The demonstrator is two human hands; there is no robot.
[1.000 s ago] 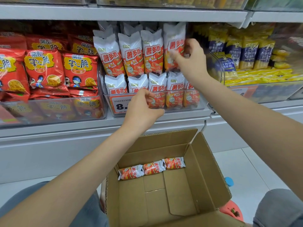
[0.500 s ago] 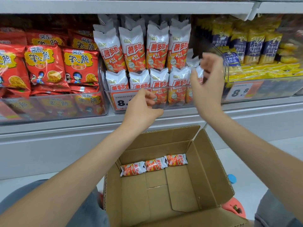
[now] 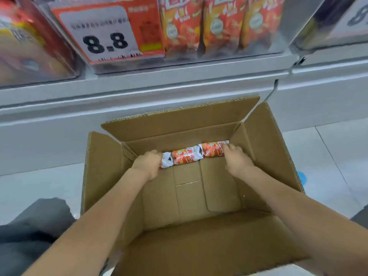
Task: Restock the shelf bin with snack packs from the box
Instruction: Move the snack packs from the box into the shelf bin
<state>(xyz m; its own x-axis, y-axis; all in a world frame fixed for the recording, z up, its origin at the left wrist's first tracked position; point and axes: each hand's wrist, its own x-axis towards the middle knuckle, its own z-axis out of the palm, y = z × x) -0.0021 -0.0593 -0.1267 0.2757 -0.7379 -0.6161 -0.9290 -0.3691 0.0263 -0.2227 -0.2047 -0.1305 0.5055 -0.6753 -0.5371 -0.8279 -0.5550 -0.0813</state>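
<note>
Three snack packs (image 3: 186, 157) remain in the box (image 3: 159, 206); left hand (image 3: 148, 163) and right hand (image 3: 236, 159) each grasp an end pack, so the slippery middle pack may drop.

Orange-and-white paper price label (image 3: 108, 29), printed 8.8, faces out above the grey metal shelf ledge (image 3: 139, 86). Blurred red snack bags (image 3: 23, 42) behind clear plastic at upper left. Pale tiled floor (image 3: 328, 156) at right, with a small blue round object (image 3: 301, 177) on it.

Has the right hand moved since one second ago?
Yes. The right hand has come down from the shelf bin into the cardboard box, where it now touches the rightmost snack pack.
</note>
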